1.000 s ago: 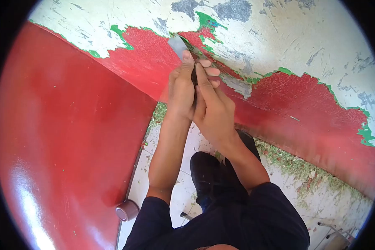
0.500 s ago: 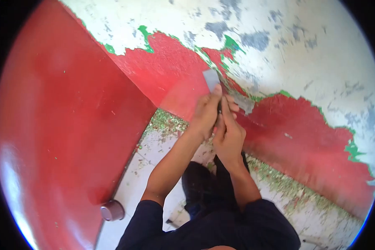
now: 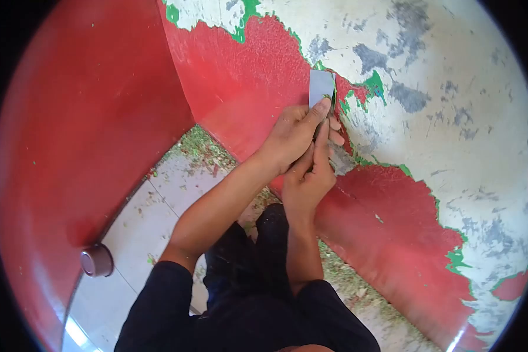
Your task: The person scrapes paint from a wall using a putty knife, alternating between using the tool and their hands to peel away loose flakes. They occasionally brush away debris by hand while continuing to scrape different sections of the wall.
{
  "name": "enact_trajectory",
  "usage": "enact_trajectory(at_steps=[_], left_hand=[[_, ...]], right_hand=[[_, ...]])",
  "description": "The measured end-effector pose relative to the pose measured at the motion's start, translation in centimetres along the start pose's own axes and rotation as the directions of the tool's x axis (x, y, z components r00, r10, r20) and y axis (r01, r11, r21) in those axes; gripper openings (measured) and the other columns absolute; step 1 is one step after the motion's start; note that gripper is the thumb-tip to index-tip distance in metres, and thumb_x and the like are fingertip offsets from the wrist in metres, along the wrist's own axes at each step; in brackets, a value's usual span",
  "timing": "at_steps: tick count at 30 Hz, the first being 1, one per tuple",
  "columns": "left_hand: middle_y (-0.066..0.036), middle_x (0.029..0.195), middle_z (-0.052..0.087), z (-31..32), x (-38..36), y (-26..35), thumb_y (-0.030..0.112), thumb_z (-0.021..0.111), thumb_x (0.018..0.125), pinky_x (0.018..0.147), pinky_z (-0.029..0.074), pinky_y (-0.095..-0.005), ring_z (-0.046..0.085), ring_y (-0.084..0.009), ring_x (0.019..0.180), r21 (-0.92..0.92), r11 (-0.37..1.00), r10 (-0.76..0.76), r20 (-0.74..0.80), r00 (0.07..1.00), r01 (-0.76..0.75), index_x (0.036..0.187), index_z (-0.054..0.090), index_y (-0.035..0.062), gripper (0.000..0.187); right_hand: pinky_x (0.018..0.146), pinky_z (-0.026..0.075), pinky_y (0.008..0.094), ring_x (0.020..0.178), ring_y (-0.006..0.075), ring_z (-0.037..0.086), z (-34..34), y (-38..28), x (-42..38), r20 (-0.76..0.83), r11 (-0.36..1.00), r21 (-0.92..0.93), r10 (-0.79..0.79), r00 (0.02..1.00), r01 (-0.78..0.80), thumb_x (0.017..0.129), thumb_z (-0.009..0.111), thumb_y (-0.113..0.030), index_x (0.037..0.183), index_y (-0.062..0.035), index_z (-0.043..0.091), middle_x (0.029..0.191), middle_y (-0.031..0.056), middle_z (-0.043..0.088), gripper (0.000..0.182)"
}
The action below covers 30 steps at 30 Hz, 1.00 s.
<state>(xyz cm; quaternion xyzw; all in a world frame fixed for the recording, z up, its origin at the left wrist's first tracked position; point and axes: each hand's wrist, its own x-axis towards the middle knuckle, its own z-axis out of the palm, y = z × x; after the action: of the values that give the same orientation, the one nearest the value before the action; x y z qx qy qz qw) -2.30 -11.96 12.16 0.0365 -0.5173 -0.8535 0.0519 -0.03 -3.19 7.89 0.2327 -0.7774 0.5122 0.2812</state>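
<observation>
Scraper (image 3: 321, 85): flat-bladed, grey, square-ended, flecked green low down. Left hand (image 3: 293, 134) and right hand (image 3: 309, 186) both closed on it, at a patchy red-and-white wall (image 3: 246, 70).

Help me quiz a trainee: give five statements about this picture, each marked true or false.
1. The left hand and right hand are together at a flat-bladed tool. True.
2. The sleeves are white. False: they are dark.
3. Small flakes lie on the floor. True.
4. The round brown object is at the picture's right edge. False: it is at the lower left.
5. The tool is near where red paint meets white paint. True.
</observation>
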Motion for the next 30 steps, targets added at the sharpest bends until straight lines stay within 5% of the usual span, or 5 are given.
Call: enact_trajectory(at_steps=[4,10,16,22,30], left_hand=[[-0.014,0.078,0.069,-0.5,-0.6,-2.8,0.047,0.045,0.102,0.060,0.054,-0.0295,0.065,-0.0183,0.064,0.003,0.997,-0.077,0.038,0.996,0.076,0.093,0.062,-0.0020,0.052],[-0.014,0.078,0.070,-0.3,0.7,0.4,0.047,0.044,0.103,0.060,0.054,-0.0292,0.065,-0.0177,0.064,0.028,0.994,0.103,0.027,0.994,-0.103,0.092,0.063,-0.0025,0.054],[-0.013,0.070,0.069,-1.1,-0.1,-3.7,0.043,0.046,0.102,0.060,0.054,-0.0297,0.066,-0.0166,0.063,0.045,0.999,0.020,0.020,1.000,-0.021,0.083,0.065,-0.0038,0.054],[-0.012,0.065,0.069,-0.6,0.1,-2.1,0.045,0.046,0.100,0.063,0.054,-0.0327,0.068,-0.0173,0.066,0.155,0.982,0.110,-0.003,0.994,-0.108,0.073,0.066,-0.0014,0.057],[-0.012,0.066,0.069,-0.1,0.6,-0.5,0.043,0.047,0.101,0.063,0.054,-0.0328,0.070,-0.0200,0.066,0.093,0.971,0.223,0.006,0.975,-0.222,0.076,0.067,-0.0024,0.056]], right_hand=[[0.063,0.052,0.0339,0.069,0.0235,0.067,-0.6,0.4,-3.1,0.057,0.959,0.125,0.249,0.967,-0.254,0.096,0.048,-0.001,0.141,-0.0005,0.049,0.089,0.0205,0.069,0.045],[0.061,0.052,0.0312,0.068,0.0183,0.066,1.6,0.0,1.3,-0.060,0.997,0.037,-0.060,0.996,0.062,0.098,0.048,-0.005,0.141,0.0006,0.047,0.092,0.0165,0.071,0.044],[0.061,0.051,0.0297,0.068,0.0155,0.064,0.2,0.7,-2.8,0.063,0.963,0.126,0.233,0.970,-0.239,0.100,0.046,-0.007,0.142,0.0012,0.047,0.094,0.0167,0.070,0.042],[0.063,0.050,0.0281,0.074,0.0144,0.064,0.6,1.0,-1.1,0.019,0.999,0.035,0.032,0.999,-0.033,0.101,0.045,-0.007,0.142,0.0021,0.046,0.100,0.0163,0.069,0.042],[0.068,0.051,0.0295,0.077,0.0173,0.064,0.1,1.4,-0.7,0.021,0.990,0.090,0.109,0.994,-0.111,0.100,0.044,-0.006,0.142,0.0012,0.047,0.105,0.0168,0.069,0.042]])
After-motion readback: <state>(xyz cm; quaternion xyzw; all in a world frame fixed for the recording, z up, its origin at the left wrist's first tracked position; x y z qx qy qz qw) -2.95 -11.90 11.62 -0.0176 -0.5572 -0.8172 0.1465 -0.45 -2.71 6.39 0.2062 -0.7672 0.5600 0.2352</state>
